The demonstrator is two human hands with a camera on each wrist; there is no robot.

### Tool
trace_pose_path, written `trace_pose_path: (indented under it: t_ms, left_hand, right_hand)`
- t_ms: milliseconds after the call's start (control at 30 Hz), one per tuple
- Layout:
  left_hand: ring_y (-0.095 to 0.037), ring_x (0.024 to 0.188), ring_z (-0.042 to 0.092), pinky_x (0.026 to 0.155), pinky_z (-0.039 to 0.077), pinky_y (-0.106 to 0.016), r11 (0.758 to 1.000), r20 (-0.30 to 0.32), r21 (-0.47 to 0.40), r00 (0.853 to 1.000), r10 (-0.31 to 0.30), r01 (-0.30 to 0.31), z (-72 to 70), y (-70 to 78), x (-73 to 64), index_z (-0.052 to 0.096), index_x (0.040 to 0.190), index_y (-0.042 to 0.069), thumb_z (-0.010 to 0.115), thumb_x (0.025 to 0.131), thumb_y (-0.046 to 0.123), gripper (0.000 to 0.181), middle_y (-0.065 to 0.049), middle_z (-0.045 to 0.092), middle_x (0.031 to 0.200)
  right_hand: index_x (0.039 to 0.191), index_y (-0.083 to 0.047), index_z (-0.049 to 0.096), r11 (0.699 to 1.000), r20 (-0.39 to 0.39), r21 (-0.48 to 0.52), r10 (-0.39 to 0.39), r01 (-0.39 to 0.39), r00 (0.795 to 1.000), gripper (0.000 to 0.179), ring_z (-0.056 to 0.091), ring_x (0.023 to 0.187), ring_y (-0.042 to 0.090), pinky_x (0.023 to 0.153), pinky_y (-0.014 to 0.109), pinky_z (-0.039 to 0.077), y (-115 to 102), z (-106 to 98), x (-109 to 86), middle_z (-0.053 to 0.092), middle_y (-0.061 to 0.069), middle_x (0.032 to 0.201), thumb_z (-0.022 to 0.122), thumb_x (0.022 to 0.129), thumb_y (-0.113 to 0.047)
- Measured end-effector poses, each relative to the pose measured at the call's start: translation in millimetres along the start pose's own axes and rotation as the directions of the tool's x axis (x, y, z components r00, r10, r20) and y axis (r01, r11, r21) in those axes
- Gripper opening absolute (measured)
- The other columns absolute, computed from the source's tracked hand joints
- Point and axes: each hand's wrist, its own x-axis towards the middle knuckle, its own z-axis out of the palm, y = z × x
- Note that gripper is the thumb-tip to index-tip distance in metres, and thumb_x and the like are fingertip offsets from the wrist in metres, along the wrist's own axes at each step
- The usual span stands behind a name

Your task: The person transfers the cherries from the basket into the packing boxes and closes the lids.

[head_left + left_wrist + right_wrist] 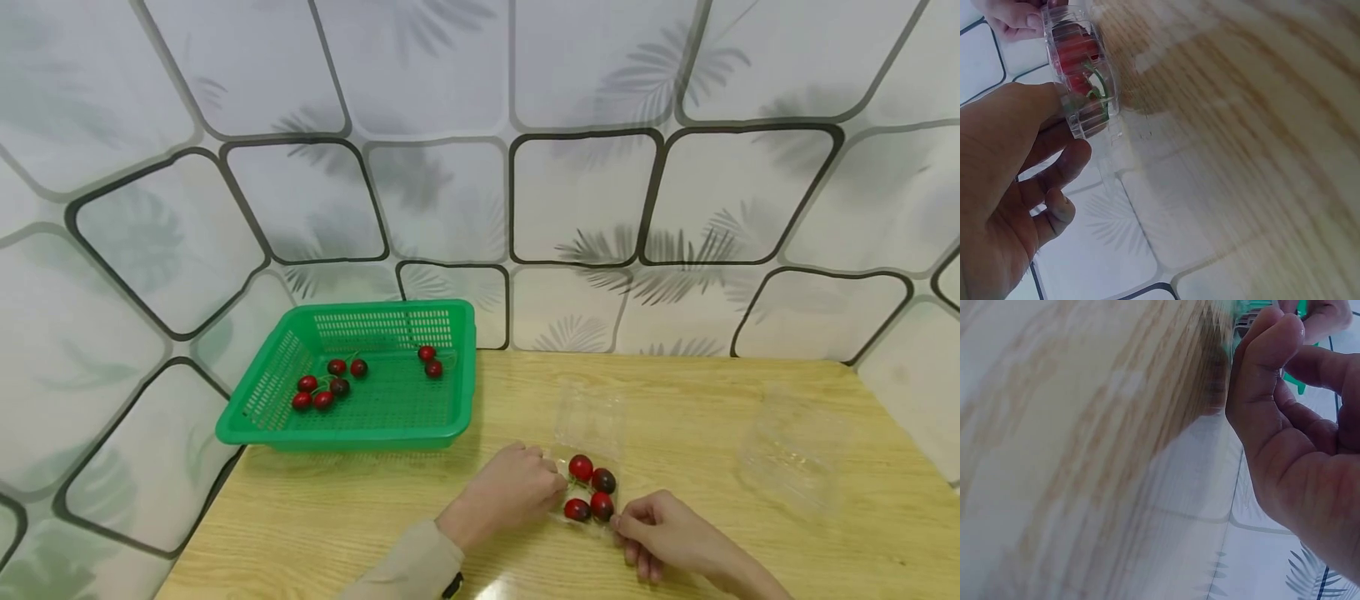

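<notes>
Several dark red cherries (581, 467) lie in a clear plastic clamshell box (588, 425) on the table, its lid folded back away from me. At the box's left side is my left hand (517, 487), its thumb and fingers gripping the wall. The left wrist view shows the box (1063, 59) from the side, with green stems (1102, 81) behind the plastic. My right hand (663, 533) pinches the near right corner between thumb and forefinger, the other fingers curled below. In the right wrist view the right hand (1291, 419) hides most of the box.
A green plastic basket (352, 435) at the left back holds several more cherries (323, 400). More clear plastic packaging (795, 450) stands at the right of the wooden table (337, 508). A patterned white covering (585, 200) rises behind the table.
</notes>
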Motion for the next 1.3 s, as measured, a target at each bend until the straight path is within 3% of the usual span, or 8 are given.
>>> trace_pose_path:
  t_ms: [133, 400, 533, 667, 833, 933, 1300]
  left_hand:
    - [-0.002, 0.07, 0.058, 0.06, 0.04, -0.017, 0.999, -0.027, -0.049, 1.0, -0.002, 0.001, 0.7, -1.2, -1.0, 0.075, 0.088, 0.032, 0.069, 0.098, 0.032, 0.012, 0.017, 0.071, 0.081]
    - [0.0, 0.064, 0.054, 0.057, 0.037, -0.014, 0.982, -0.171, -0.184, 0.985, 0.016, -0.047, -6.2, -6.7, -6.9, 0.074, 0.083, 0.025, 0.069, 0.097, 0.024, 0.014, 0.015, 0.067, 0.075]
    - [0.0, 0.075, 0.065, 0.068, 0.05, -0.012, 0.949, -0.229, -0.308, 0.973, -0.009, -0.064, -18.4, -11.9, -12.8, 0.08, 0.097, 0.02, 0.069, 0.098, 0.021, 0.011, 0.012, 0.075, 0.087]
    - [-0.003, 0.081, 0.069, 0.073, 0.051, -0.01, 0.905, -0.267, -0.423, 0.961, -0.072, -0.049, -36.5, -23.5, -22.0, 0.08, 0.107, 0.017, 0.067, 0.1, 0.019, 0.014, 0.008, 0.077, 0.097]
    - [-0.004, 0.079, 0.068, 0.07, 0.051, -0.014, 0.903, -0.301, -0.43, 0.943, -0.144, 0.001, -56.1, -46.8, -35.8, 0.079, 0.106, 0.017, 0.068, 0.1, 0.017, 0.013, 0.007, 0.077, 0.096]
    - [-0.004, 0.08, 0.068, 0.07, 0.053, -0.018, 0.908, -0.302, -0.419, 0.939, -0.166, 0.025, -63.8, -59.1, -44.3, 0.079, 0.106, 0.017, 0.068, 0.099, 0.015, 0.013, 0.007, 0.077, 0.096]
    - [-0.006, 0.08, 0.069, 0.072, 0.056, -0.021, 0.932, -0.227, -0.36, 0.966, -0.128, 0.039, -68.3, -77.7, -66.0, 0.079, 0.106, 0.018, 0.07, 0.098, 0.017, 0.012, 0.007, 0.077, 0.099]
  right_hand:
    - [0.089, 0.001, 0.069, 1.0, -0.005, -0.001, 0.007, -0.007, 1.0, 0.031, 0.061, 0.054, 0.008, 0.048, 0.02, 0.051, 0.6, 0.6, 0.6, 0.065, 0.001, 0.068, 0.055, 0.105, -0.022]
    - [0.089, 0.0, 0.069, 1.0, -0.009, 0.004, 0.015, -0.015, 1.0, 0.032, 0.06, 0.054, 0.007, 0.048, 0.02, 0.051, 0.5, -0.3, 0.7, 0.066, 0.001, 0.068, 0.055, 0.105, -0.024]
    - [0.088, 0.0, 0.069, 1.0, -0.018, 0.0, 0.017, -0.017, 1.0, 0.031, 0.06, 0.053, 0.008, 0.048, 0.02, 0.051, 2.2, -0.2, -0.7, 0.066, 0.001, 0.068, 0.055, 0.104, -0.023]
    - [0.088, 0.0, 0.068, 1.0, -0.02, 0.003, 0.019, -0.019, 1.0, 0.031, 0.06, 0.053, 0.008, 0.048, 0.02, 0.051, 2.9, -0.3, -1.2, 0.066, 0.001, 0.068, 0.054, 0.104, -0.022]
    - [0.09, 0.001, 0.068, 1.0, -0.015, 0.013, 0.019, -0.019, 1.0, 0.031, 0.06, 0.054, 0.008, 0.049, 0.019, 0.05, -1.2, -1.8, 0.1, 0.065, 0.001, 0.068, 0.054, 0.105, -0.023]
    - [0.09, 0.0, 0.068, 1.0, -0.016, 0.011, 0.029, -0.029, 0.999, 0.031, 0.06, 0.055, 0.007, 0.049, 0.019, 0.049, -3.1, -2.6, 0.5, 0.065, 0.001, 0.068, 0.054, 0.104, -0.023]
    - [0.089, 0.0, 0.069, 1.0, -0.012, 0.01, 0.027, -0.027, 1.0, 0.03, 0.059, 0.055, 0.007, 0.049, 0.018, 0.049, -1.2, -2.3, 0.2, 0.065, 0.0, 0.069, 0.055, 0.104, -0.022]
